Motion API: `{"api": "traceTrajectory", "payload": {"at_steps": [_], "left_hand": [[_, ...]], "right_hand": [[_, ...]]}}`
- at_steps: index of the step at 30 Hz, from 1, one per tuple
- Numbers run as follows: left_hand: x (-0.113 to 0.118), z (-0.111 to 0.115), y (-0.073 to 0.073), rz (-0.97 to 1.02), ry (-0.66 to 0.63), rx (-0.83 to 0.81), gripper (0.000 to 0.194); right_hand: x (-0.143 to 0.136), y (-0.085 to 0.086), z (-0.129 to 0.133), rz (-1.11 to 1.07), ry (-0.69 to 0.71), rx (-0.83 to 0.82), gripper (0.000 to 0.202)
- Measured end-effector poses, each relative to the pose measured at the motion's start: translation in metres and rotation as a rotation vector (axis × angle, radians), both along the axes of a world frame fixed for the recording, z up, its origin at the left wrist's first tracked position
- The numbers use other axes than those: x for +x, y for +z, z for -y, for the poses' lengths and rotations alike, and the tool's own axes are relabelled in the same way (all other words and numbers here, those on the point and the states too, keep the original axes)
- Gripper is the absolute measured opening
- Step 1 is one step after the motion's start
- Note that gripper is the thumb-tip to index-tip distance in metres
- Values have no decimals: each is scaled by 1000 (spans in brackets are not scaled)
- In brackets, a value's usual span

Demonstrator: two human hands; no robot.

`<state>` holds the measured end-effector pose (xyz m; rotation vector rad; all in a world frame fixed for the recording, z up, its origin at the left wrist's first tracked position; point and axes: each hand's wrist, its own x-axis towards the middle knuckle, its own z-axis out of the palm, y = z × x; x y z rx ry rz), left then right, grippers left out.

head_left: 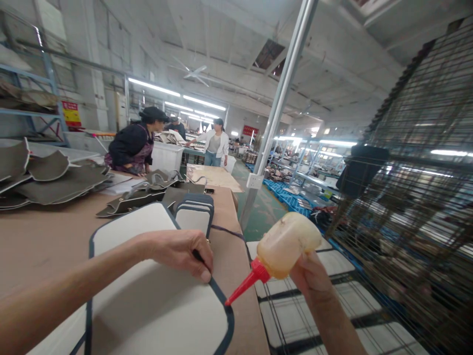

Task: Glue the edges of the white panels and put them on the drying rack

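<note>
A squeeze bottle (288, 244) of yellowish, see-through plastic with a red nozzle is tilted down in my right hand (312, 276). Its fingers are wrapped round the bottle, partly hidden behind it. The nozzle tip meets the dark blue border of a large white panel (158, 301) near its rounded right corner. My left hand (185, 251) is closed at that panel's right edge, thumb on top and the other fingers curled. Just beyond it lies a stack of smaller white panels (192, 220) with the same dark border.
Grey-brown cut pieces (61, 180) are piled on the brown tabletop (48, 236) at left. White panels lie on a wire rack (291, 308) at right. A metal post (273, 113) stands past the table edge. A co-worker in dark clothes (133, 143) leans over the far side.
</note>
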<state>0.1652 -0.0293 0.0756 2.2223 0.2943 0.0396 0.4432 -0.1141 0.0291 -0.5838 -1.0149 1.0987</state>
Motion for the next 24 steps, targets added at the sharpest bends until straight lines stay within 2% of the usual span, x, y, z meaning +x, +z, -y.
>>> {"api": "traceTrajectory", "payload": {"at_steps": [7, 17, 21, 24], "left_hand": [[1, -2, -1, 2, 14, 1, 41], [1, -6, -2, 0, 26, -20, 47], [-1, -8, -2, 8, 46, -6, 45], [-5, -10, -1, 12, 74, 0, 42]], "right_hand": [[1, -1, -5, -3, 1, 5, 60], [-4, 3, -5, -5, -68, -25, 59], [1, 0, -4, 16, -68, -30, 61], [7, -5, -3, 47, -53, 3, 53]]}}
